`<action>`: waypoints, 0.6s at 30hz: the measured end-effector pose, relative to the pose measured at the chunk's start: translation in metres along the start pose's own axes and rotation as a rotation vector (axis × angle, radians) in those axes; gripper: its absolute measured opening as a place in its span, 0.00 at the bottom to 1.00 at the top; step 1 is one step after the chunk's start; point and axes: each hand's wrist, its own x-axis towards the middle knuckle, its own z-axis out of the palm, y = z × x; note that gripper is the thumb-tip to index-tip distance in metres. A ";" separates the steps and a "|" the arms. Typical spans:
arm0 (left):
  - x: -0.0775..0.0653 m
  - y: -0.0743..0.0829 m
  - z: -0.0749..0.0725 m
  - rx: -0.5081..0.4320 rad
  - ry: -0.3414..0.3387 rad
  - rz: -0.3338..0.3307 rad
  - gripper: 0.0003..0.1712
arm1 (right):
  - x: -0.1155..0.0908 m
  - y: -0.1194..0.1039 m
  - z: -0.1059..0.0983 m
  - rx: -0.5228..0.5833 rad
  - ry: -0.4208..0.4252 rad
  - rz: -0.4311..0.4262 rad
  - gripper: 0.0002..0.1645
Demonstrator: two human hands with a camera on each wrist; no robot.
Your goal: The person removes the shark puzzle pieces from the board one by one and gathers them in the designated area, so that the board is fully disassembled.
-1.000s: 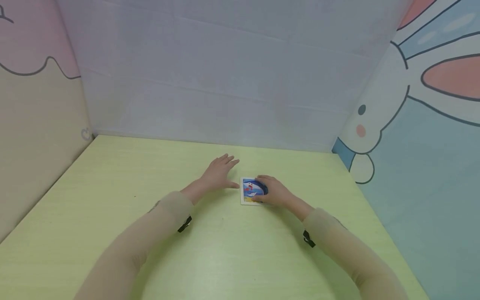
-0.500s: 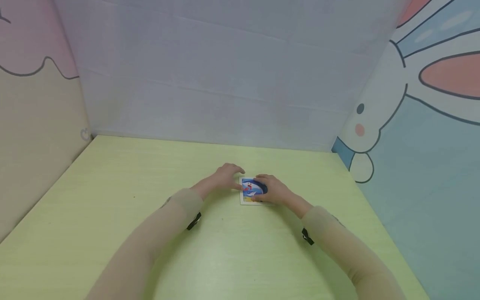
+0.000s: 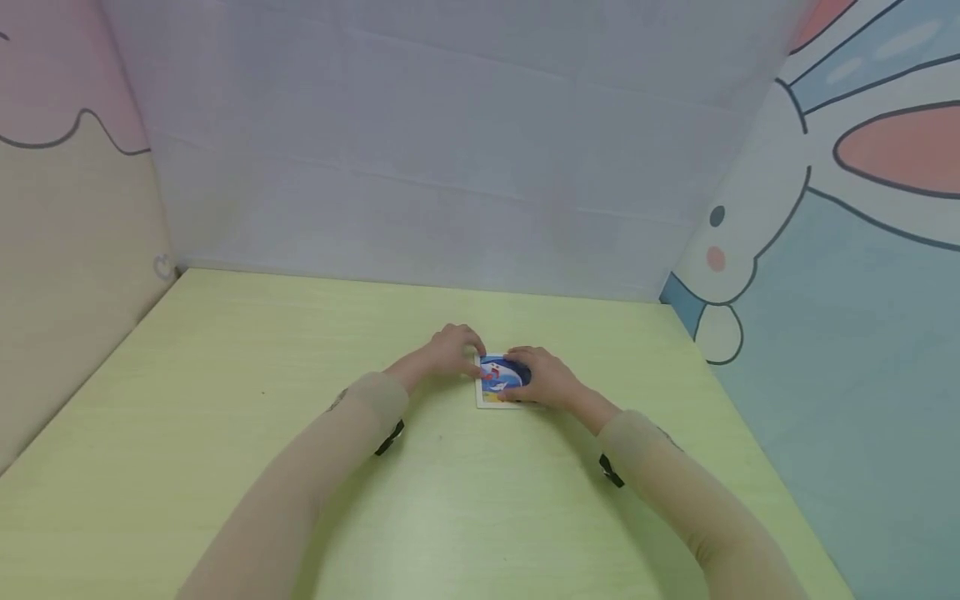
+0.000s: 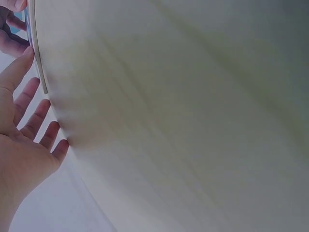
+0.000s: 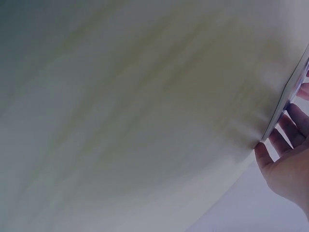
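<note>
Wall on my left [image 3: 71,242]: pink above a wavy dark line, cream below.
Left sleeve [image 3: 300,475]: pale beige, with a dark strap [image 3: 390,437] under my wrist.
Left hand [image 3: 452,350]: fingers bent, thumb and forefinger at the left edge and far left corner of the picture board [image 3: 495,379]; I cannot tell whether I grip it or only touch it. My left wrist view shows the other fingertips spread low, against or just above the counter [image 3: 435,500].
Picture board: between my two hands, face up on the pale yellow-green counter; white border, blue picture with red, white and yellow parts.
Right hand [image 3: 551,381]: curled over the board's right part, gripping it, fingers at the far edge and thumb toward the near edge.
Right sleeve [image 3: 697,483]: pale beige too, reaching in from the lower right.
Wall on my right [image 3: 862,358]: blue, with a white rabbit [image 3: 742,242] drawn on it.
</note>
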 end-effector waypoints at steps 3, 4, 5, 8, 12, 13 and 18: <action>0.001 0.001 0.001 0.003 0.002 -0.010 0.22 | 0.000 0.001 0.001 -0.001 -0.003 0.009 0.47; 0.001 0.001 0.002 0.002 0.002 -0.014 0.22 | 0.001 0.000 0.001 -0.002 -0.002 0.006 0.47; 0.001 0.001 0.002 0.000 0.002 -0.015 0.22 | 0.001 0.000 0.001 -0.002 -0.002 0.005 0.47; 0.001 0.001 0.003 -0.007 0.004 -0.016 0.22 | 0.001 0.000 0.001 -0.004 -0.004 0.005 0.47; 0.002 0.001 0.003 -0.016 0.008 -0.022 0.21 | 0.000 0.000 -0.001 0.008 -0.013 0.007 0.46; 0.002 0.001 0.003 -0.020 0.008 -0.027 0.21 | -0.001 0.000 -0.001 0.010 -0.016 0.007 0.46; 0.003 0.002 0.004 -0.003 0.002 -0.036 0.21 | -0.001 0.001 -0.003 0.007 -0.023 -0.007 0.46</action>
